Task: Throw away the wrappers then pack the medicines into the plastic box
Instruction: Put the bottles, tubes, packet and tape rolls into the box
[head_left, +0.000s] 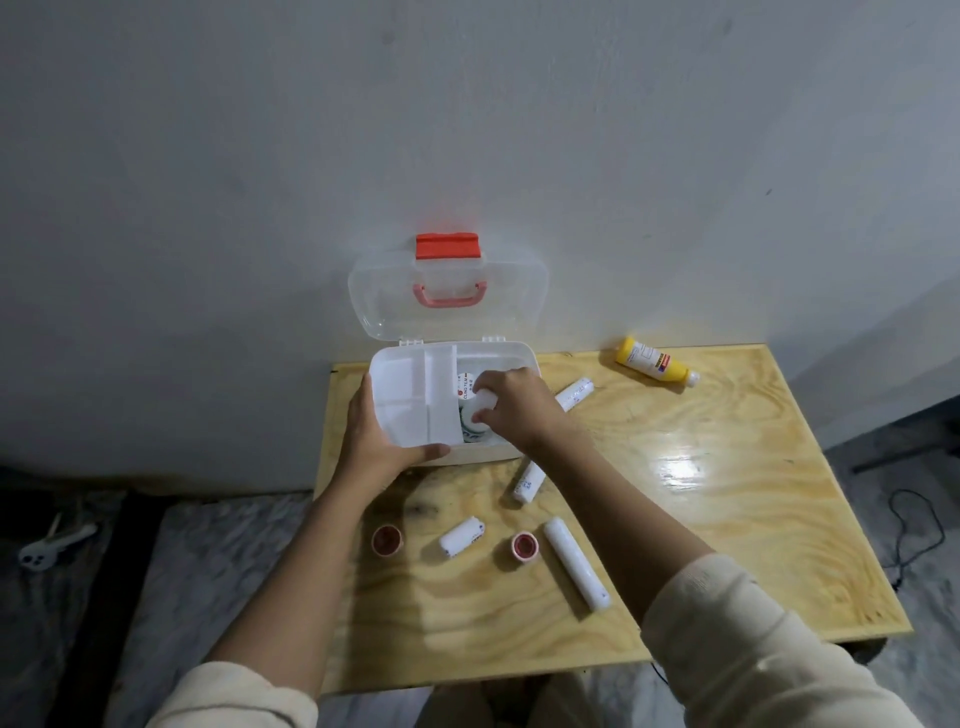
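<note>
A white plastic box (519, 358) stands open at the table's far edge, its clear lid (519, 296) with a red latch leaning on the wall. My left hand (376, 441) grips the white divider tray (410, 395), shifted to the box's left side. My right hand (511, 408) reaches into the box and closes on a white roll (480, 402) above printed packets. On the table lie several white bandage rolls (575, 569), (462, 536), (529, 482), (574, 394), two red tape rolls (387, 540), (523, 545) and a yellow bottle (655, 368).
The wooden table (727, 493) stands against a white wall, with the floor dropping off on its left, right and near sides. A white power strip (49, 548) lies on the floor at the left. A black cable (914, 525) trails at the right.
</note>
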